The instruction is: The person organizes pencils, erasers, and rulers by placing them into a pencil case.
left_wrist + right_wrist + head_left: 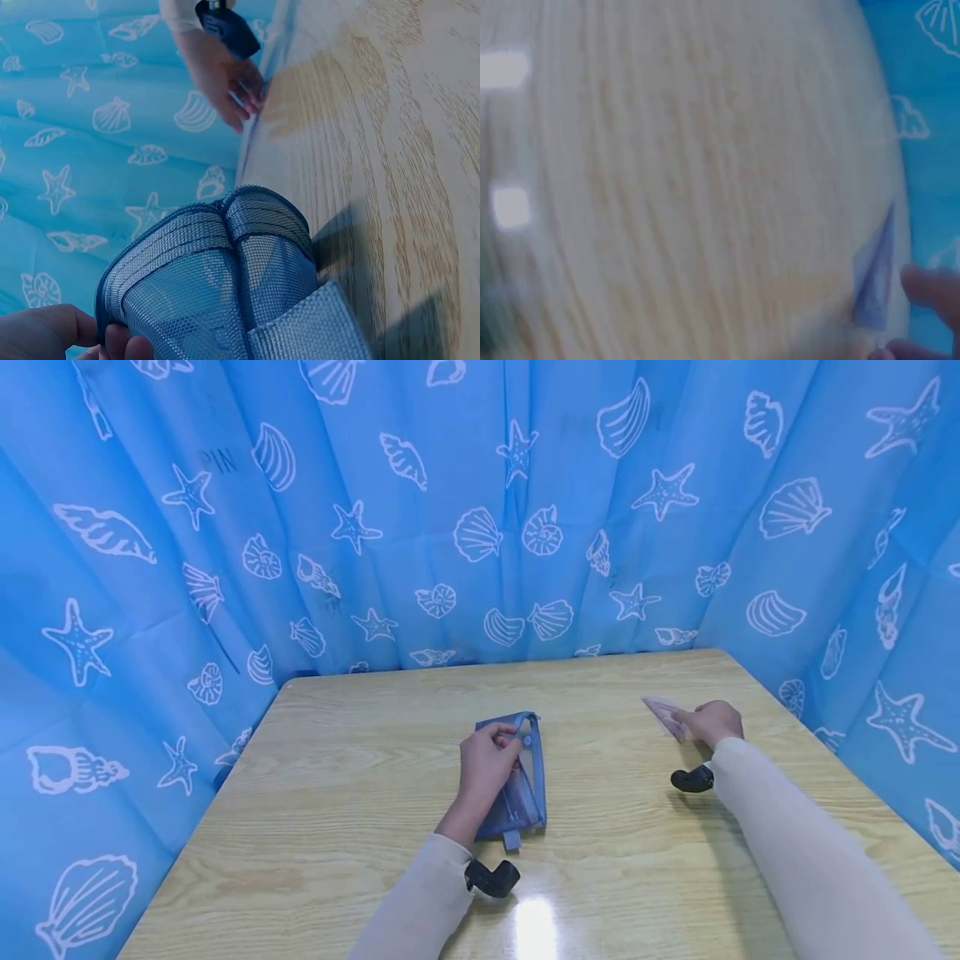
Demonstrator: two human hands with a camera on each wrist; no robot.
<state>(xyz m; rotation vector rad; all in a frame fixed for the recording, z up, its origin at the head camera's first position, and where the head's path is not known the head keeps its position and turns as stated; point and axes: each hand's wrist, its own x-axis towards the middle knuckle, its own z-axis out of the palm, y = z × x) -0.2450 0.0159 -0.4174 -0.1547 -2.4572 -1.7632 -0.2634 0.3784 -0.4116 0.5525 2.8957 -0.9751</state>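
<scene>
A blue mesh zip pouch (538, 785) lies near the middle of the table, its top partly unzipped. My left hand (487, 762) pinches the pouch's edge between thumb and fingers. From the left wrist, the mesh pouch (195, 281) appears close up, fingertips curled at its lower left corner. On the right side of the table is a clear triangular set square (662, 713). The fingers of my right hand (712, 724) are right at its near end. In the blurred right wrist view, the thumb (930, 289) stands slightly apart from the set square (874, 277), with fingertips below it.
The light wooden table (337, 793) has its far edge along a blue curtain (420, 552) printed with shells and starfish. More curtain hangs at both sides. A black camera mount sits at each wrist, and a bright reflection (535, 931) shows near the front.
</scene>
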